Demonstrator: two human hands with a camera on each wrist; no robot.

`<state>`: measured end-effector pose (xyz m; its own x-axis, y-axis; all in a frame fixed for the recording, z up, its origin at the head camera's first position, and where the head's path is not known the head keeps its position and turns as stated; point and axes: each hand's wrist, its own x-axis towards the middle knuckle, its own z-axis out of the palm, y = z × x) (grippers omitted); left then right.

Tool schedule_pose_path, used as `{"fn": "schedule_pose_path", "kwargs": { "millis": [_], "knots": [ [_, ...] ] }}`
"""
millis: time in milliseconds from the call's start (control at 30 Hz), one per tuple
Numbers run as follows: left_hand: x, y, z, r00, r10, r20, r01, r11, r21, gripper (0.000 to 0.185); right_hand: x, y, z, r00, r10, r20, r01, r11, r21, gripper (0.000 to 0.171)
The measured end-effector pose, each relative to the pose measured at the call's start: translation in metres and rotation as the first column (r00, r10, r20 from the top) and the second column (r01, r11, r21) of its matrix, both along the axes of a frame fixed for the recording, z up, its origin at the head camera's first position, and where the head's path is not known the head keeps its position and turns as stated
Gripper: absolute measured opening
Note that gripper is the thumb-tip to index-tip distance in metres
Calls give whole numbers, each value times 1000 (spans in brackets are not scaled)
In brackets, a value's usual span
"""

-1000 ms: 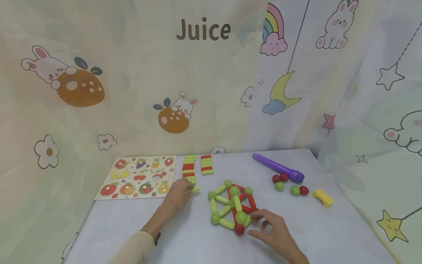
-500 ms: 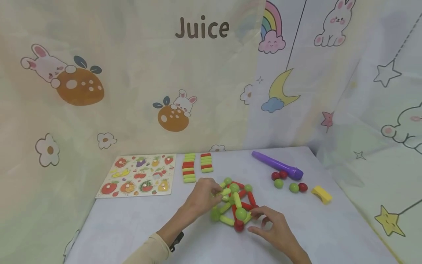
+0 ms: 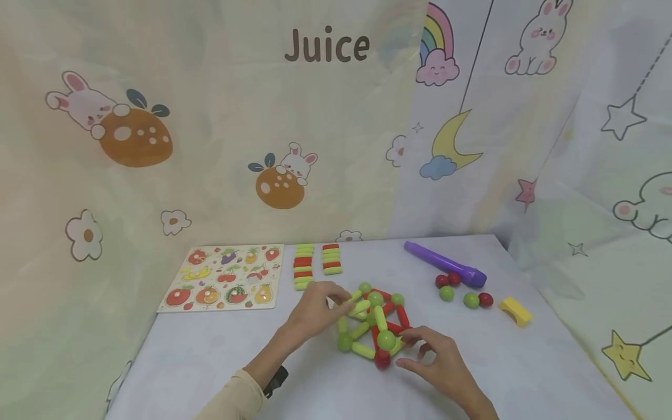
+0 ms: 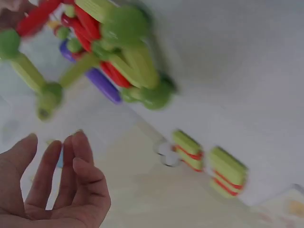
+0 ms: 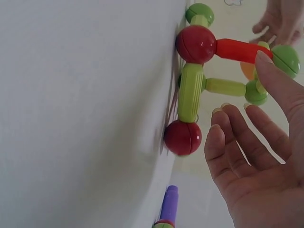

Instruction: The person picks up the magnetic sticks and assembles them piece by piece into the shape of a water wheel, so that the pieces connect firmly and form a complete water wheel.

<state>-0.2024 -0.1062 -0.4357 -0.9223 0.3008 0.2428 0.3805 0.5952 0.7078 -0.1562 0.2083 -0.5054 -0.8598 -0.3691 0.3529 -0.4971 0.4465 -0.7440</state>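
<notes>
Item: ball-and-rod frame, green and red, near centre of the tabletop.

Change: a second ago the left hand was at the near end of the rod stacks; it has since crossed right to the frame's far-left corner, pinching a light-green rod against it. Reading: a fetched piece is being fitted on.

Right hand: unmoved, fingers relaxed and spread, tips at the frame's near-right corner, gripping nothing.

Orientation: the pinched rod's long axis runs left-near to right-far, tilted slightly upward; the frame stands peaked, base flat.
</notes>
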Motion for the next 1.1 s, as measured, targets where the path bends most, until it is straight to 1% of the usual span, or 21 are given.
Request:
{"fn": "schedule_pose_path", "kwargs": {
  "millis": [67, 133, 200, 267, 333, 400, 433, 567, 667, 800, 900, 1000, 1100],
  "knots": [
    [-10, -15, -8, 999, 50, -21, -50, 999, 17, 11, 1, 3, 1, 1000, -24, 16, 24, 1000, 8, 47],
    [-23, -32, -17, 991, 129, -38, -129, 992, -1, 11, 2, 6, 1, 998, -51, 37, 51, 999, 15, 48],
    [-35, -46, -27, 978, 204, -48, -206, 977, -57, 14, 2, 8, 2, 996, -75, 58, 74, 997, 24, 49],
    [-43, -59, -36, 963, 267, -26, -268, 954, -134, 19, 3, 10, 3, 994, -86, 73, 84, 996, 31, 49],
    [-49, -68, -43, 954, 298, -12, -294, 933, -207, 21, 4, 10, 2, 993, -87, 81, 85, 996, 38, 49],
    [-53, -74, -50, 953, 301, -22, -296, 919, -260, 20, 5, 10, 2, 992, -90, 87, 87, 995, 39, 48],
    [-55, -76, -53, 954, 298, -24, -293, 916, -273, 20, 6, 10, 1, 992, -92, 90, 89, 995, 37, 48],
    [-61, -79, -62, 960, 268, -83, -281, 905, -319, 17, 7, 9, -1, 991, -95, 94, 92, 995, 28, 48],
    [-62, -78, -66, 963, 243, -119, -269, 898, -348, 16, 7, 9, -3, 992, -83, 94, 82, 996, 22, 48],
    [-62, -75, -71, 964, 217, -156, -263, 875, -406, 15, 6, 7, -6, 995, -52, 82, 51, 999, 11, 47],
    [-62, -72, -75, 961, 219, -168, -271, 863, -426, 13, 5, 7, -8, 997, -36, 67, 36, 999, 2, 46],
    [-61, -69, -77, 959, 232, -160, -277, 875, -396, 13, 5, 6, -8, 998, -29, 60, 29, 1000, -4, 45],
    [-57, -65, -76, 960, 251, -123, -278, 903, -328, 15, 5, 6, -9, 998, -23, 66, 23, 1000, 0, 44]
  ]
}}
